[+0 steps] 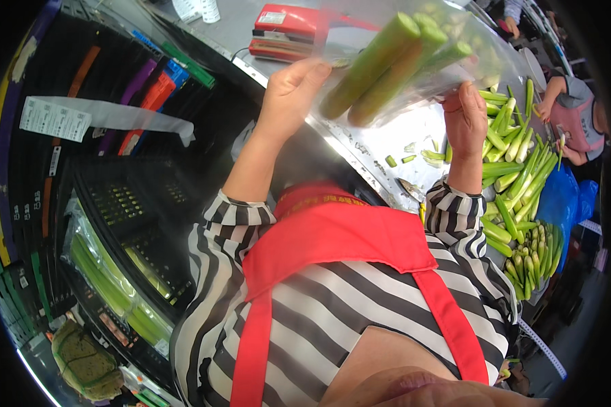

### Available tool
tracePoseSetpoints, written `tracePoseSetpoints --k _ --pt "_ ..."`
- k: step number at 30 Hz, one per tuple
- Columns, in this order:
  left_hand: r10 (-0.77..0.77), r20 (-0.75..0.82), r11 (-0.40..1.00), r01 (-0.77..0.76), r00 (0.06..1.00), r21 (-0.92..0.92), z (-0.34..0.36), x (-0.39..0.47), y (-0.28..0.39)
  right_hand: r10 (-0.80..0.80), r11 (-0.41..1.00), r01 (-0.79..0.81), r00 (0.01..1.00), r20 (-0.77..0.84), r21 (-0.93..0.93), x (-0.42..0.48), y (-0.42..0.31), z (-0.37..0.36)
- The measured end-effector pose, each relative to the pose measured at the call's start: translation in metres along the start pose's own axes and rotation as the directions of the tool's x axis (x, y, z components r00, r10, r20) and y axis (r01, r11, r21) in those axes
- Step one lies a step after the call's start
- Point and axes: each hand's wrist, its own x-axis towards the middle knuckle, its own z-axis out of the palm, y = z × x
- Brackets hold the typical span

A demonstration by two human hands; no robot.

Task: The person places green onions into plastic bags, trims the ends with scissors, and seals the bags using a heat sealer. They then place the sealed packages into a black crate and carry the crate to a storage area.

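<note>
A clear plastic bag [331,102] with thick green vegetable stalks [379,63] inside is held up above the metal table, between my two hands. My left hand [298,96] pinches the bag's near left edge between thumb and fingers. At the right edge, my right hand [466,114] grips the film with the thumb on top. Behind the bag, a red bag sealer [285,25] lies on the table. A pile of cut green stalks [514,163] spreads to the right of my right hand.
Stalk scraps and a bladed tool [410,188] lie near the table's edge [354,152]. Black crates [132,188] stand at the left, one with bagged stalks [107,285]. A paper label strip [56,119] hangs there. Another person [578,117] handles stalks at the right, near a blue bag [562,198].
</note>
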Motion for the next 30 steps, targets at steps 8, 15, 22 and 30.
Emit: tracePoseSetpoints --k 8,15,22,30 --pt "-0.055 -0.004 0.997 0.055 0.998 -0.048 0.014 0.031 -0.054 -0.125 0.922 0.072 0.985 -0.115 -0.380 0.024 -0.030 -0.011" --pt "-0.210 0.117 0.942 0.232 0.971 -0.242 0.012 0.026 -0.077 -0.026 0.920 -0.047 0.983 -0.180 -0.389 0.014 -0.007 -0.032" --pt "-0.149 0.166 0.986 0.134 0.975 0.100 0.002 0.041 -0.046 -0.107 0.818 -0.065 0.959 -0.262 -0.571 0.031 -0.033 -0.003" --pt "-0.115 0.190 0.981 0.142 0.975 -0.136 -0.013 0.042 -0.051 -0.100 0.838 0.046 0.993 -0.070 -0.544 0.019 -0.030 -0.006"
